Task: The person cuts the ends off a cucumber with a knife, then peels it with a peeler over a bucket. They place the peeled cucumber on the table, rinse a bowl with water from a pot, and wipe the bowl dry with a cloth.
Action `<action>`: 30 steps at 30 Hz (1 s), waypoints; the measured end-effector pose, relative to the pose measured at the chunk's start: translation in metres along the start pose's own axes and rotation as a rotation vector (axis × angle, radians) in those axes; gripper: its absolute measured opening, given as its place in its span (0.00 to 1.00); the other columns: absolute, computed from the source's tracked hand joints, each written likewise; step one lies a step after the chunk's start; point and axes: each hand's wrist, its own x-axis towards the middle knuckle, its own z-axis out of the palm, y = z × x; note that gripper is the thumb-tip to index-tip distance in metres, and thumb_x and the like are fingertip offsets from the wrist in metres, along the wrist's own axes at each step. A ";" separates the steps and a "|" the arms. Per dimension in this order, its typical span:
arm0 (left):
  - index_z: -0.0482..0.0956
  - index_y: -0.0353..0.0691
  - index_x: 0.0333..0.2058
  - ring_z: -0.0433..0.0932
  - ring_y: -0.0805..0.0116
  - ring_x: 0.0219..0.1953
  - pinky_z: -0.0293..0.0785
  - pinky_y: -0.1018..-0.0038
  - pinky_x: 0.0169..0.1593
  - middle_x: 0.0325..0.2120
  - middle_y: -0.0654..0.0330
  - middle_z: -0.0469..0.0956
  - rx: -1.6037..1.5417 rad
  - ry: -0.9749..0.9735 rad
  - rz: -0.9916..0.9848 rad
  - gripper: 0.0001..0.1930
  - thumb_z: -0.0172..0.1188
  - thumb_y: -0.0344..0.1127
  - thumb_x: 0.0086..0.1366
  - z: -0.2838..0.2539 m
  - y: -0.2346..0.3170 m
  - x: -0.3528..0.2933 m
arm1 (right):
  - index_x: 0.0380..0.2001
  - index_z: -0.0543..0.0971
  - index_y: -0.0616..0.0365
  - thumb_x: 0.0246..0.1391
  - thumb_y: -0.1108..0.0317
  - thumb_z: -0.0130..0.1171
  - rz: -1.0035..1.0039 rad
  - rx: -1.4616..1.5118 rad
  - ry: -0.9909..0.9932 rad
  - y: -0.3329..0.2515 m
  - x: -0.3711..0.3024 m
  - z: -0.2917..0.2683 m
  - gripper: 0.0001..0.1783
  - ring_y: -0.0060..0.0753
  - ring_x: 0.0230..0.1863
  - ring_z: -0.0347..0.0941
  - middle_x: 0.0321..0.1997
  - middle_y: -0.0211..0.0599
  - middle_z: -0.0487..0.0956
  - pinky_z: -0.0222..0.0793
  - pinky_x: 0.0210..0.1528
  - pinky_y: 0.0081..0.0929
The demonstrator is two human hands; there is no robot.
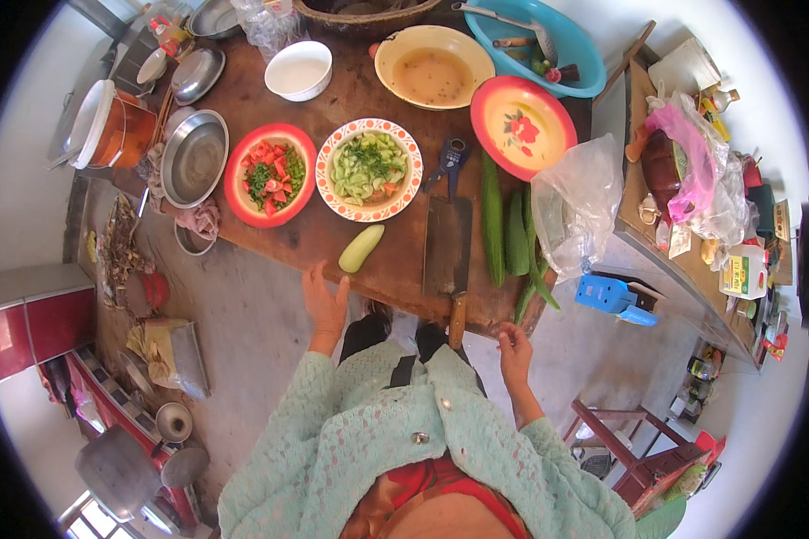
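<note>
My left hand [325, 305] is at the table's front edge, fingers spread and empty, just below a pale peeled cucumber piece [361, 249]. My right hand [514, 355] hovers off the front right edge near the tips of several green cucumbers [493, 216]; its fingers bend loosely, with nothing visible in them. Between the hands lies a broad-bladed cleaver [447, 247], its wooden handle jutting past the edge. A blue-handled peeler [453, 162] rests above the blade. Behind the cucumber piece stand a patterned bowl [413, 184] of chopped cucumber and greens and a red-rimmed plate [235, 193] of chopped tomato and greens.
A red-rimmed enamel plate [485, 108], a basin of brownish liquid [384, 67], a white bowl [298, 72] and a blue tub [589, 83] fill the back of the brown table [333, 108]. Metal bowls [220, 157] crowd the left side. A clear plastic bag [584, 202] hangs over the right edge.
</note>
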 end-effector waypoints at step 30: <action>0.66 0.28 0.43 0.76 0.61 0.27 0.76 0.70 0.25 0.33 0.50 0.69 -1.101 -0.390 -0.635 0.21 0.54 0.41 0.60 0.146 0.144 0.270 | 0.45 0.72 0.61 0.52 0.72 0.53 0.253 0.201 -0.169 0.045 -0.048 -0.048 0.15 0.21 0.28 0.71 0.28 0.32 0.75 0.69 0.29 0.18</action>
